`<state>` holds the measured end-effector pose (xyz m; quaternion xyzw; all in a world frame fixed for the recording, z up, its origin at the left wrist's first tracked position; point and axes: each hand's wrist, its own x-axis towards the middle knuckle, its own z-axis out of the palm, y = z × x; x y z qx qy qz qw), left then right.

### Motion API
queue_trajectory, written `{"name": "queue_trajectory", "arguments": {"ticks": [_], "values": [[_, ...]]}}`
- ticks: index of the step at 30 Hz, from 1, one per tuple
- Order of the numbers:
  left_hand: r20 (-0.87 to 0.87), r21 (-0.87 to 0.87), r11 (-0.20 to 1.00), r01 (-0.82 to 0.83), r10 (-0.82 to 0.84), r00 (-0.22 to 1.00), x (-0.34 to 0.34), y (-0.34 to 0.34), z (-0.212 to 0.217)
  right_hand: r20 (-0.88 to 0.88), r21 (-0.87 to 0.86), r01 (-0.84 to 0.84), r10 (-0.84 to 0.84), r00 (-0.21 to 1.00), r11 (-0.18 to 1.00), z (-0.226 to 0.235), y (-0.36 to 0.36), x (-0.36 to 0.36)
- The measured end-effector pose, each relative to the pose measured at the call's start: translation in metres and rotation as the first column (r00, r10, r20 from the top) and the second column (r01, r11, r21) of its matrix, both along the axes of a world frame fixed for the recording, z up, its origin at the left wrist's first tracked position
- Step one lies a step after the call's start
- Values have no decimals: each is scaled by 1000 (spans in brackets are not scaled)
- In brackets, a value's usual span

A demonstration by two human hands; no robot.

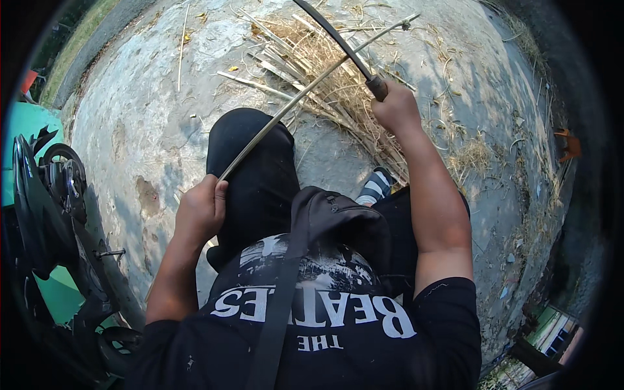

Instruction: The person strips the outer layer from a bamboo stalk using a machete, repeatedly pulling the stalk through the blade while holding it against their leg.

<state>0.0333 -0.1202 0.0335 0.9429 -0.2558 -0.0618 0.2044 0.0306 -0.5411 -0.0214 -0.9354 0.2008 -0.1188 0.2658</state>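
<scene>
My left hand [203, 207] is closed round the near end of a long, thin bamboo strip [286, 107]. The strip slants up and to the right across my raised left knee, and its far end reaches over the pile. A sickle [331, 34] with a dark curved blade is in my right hand [396, 107], the fingers wrapped about its short brown handle. Near its handle end the blade crosses the strip; whether they touch I cannot be sure. Beneath both lies a heap of split bamboo strips and curly shavings [341, 84].
A motorcycle [62, 188] stands close on my left by a green surface. Loose strips and shavings litter the rough concrete ground [149, 97]. My sandalled foot [376, 186] rests beside the heap. An orange object [569, 144] sits at the far right, and a black bag [344, 224] hangs at my front.
</scene>
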Motion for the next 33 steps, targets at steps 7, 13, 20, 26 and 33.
{"name": "queue_trajectory", "arguments": {"ticks": [7, 13, 20, 26, 33], "values": [[-122, -25, 1000, 4, -7, 993, 0, 11, 1, -16, -80, -302, 302, 953, 950, 35, 75, -13], [-201, -136, 989, -57, 28, 979, 2, 16, -4, -23, 50, -188, 189, 982, 981, 27, 34, -5], [-292, -134, 990, -42, 1, 957, 12, 31, -5, 105, -193, -313, 337, 936, 930, 43, 67, -1], [-265, -183, 976, 116, -163, 951, 20, 84, -14, -30, -354, -410, 428, 903, 840, 80, 59, -26], [-262, -92, 993, 73, -95, 960, 12, 128, -20, 23, -379, -210, 236, 971, 901, 87, 27, -38]]}}
